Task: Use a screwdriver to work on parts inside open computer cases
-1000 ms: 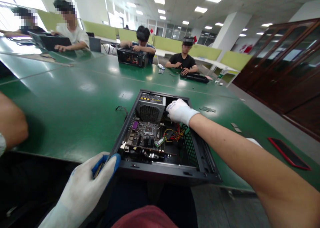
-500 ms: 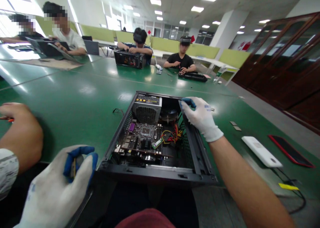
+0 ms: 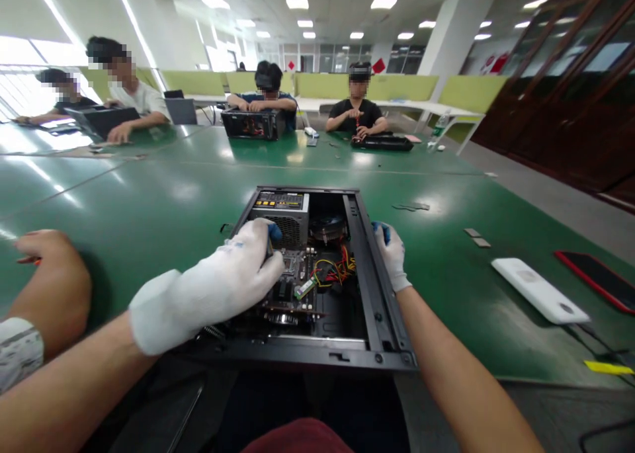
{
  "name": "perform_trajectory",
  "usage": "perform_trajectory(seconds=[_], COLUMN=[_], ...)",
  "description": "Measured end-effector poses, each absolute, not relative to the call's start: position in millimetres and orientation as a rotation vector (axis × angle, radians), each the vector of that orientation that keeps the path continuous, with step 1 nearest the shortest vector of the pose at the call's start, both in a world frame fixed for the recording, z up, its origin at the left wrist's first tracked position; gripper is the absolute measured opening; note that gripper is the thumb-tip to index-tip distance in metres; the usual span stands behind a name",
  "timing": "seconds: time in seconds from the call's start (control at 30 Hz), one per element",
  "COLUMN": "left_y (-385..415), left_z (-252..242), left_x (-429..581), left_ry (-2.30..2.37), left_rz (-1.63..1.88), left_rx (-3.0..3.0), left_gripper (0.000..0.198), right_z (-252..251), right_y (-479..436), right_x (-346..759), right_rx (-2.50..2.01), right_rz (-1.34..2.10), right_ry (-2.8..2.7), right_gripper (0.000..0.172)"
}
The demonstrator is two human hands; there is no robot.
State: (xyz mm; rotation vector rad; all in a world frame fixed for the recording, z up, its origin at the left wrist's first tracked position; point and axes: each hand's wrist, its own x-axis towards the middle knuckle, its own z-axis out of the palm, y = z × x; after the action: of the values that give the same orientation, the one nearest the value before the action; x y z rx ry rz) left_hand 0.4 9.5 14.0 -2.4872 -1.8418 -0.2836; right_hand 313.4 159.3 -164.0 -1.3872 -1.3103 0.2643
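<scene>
- Black, the open computer case lies in front of me on the green bench.
- My left hand hovers above the motherboard, thumb and fingers bent, slightly apart; I cannot tell whether they hold anything.
- My right hand is half curled beside the case's right wall; I cannot tell how firm its hold is.

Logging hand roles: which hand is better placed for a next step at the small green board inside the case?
Probably the left hand: it is over the open case, near the small green board. The right hand is outside, at the case's right side.
</scene>
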Motion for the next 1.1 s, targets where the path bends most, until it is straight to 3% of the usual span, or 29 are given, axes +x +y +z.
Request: perform_trajectory(seconds=[0.27, 0.37, 0.63, 0.9, 1.1], left_y=[87.0, 105.8, 125.7, 119.1, 123.5], left_z=[-14.4, -27.3, -63.0, -53.1, -53.8], left_x=[35.7, 40.4, 34.7, 38.6, 38.1], left_ry=[-1.771, -1.718, -1.676, -1.687, -1.68], left_rz=[0.677, 0.832, 0.905, 0.901, 0.907], left_rx=[-2.557, -2.529, -2.576, -2.541, -2.562], left_gripper=[0.048, 0.048, 0.054, 0.055, 0.044], right_z=[-159.6, -159.7, -157.6, -153.0, -151.4], right_y=[157.4, 158.1, 156.8, 150.0, 149.5], right_x=[312.9, 312.9, 310.9, 307.8, 308.3], right_rx=[-1.382, -1.38, -1.374, -1.356, -1.367], right_rz=[0.267, 0.255, 0.246, 0.28, 0.293], right_ry=[-1.393, -1.382, -1.397, -1.458, -1.445], right_gripper=[0.05, 0.05, 0.05, 0.047, 0.049])
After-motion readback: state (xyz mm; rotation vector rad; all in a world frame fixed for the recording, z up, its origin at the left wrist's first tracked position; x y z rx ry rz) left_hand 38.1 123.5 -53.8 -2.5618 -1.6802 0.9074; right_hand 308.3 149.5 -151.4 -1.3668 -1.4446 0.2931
